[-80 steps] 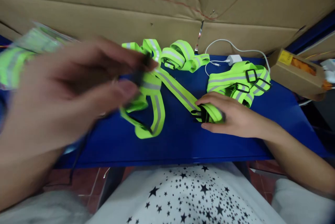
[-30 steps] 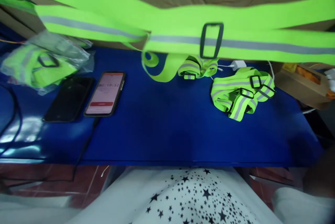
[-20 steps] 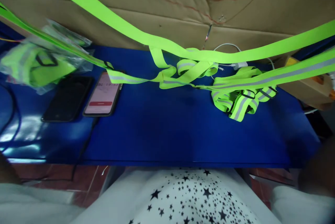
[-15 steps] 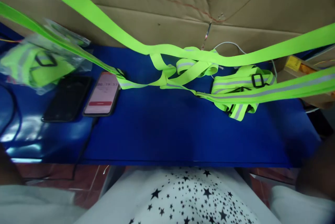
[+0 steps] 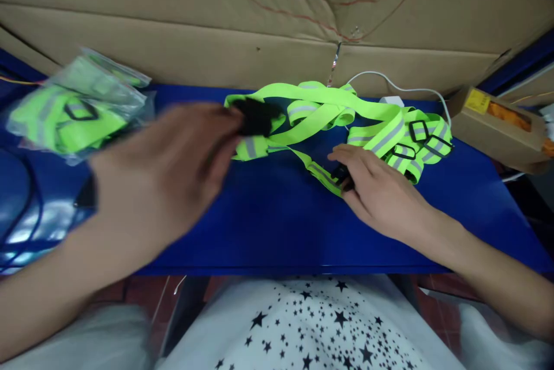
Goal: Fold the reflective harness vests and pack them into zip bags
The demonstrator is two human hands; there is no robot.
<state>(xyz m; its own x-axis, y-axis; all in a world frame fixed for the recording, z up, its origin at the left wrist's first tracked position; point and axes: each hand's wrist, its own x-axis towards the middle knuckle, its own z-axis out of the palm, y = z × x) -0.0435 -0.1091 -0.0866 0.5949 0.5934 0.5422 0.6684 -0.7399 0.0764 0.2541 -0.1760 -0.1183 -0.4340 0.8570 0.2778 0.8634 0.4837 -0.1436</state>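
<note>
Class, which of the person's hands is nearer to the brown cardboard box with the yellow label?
Right. The right hand is left of the box, with a neon-yellow fabric strap bundle partly between them; the left hand is much farther left.

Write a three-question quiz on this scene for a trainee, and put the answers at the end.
1. True or false: the right hand grips a black buckle on a yellow-green strap.

2. What lies toward the left end of the blue table?
A) scissors
B) bagged yellow-green straps
C) a glass jar

3. Fill the gap: the cardboard box on the right bears a ____ label.

Key: 1. True. 2. B. 3. Yellow.
</note>
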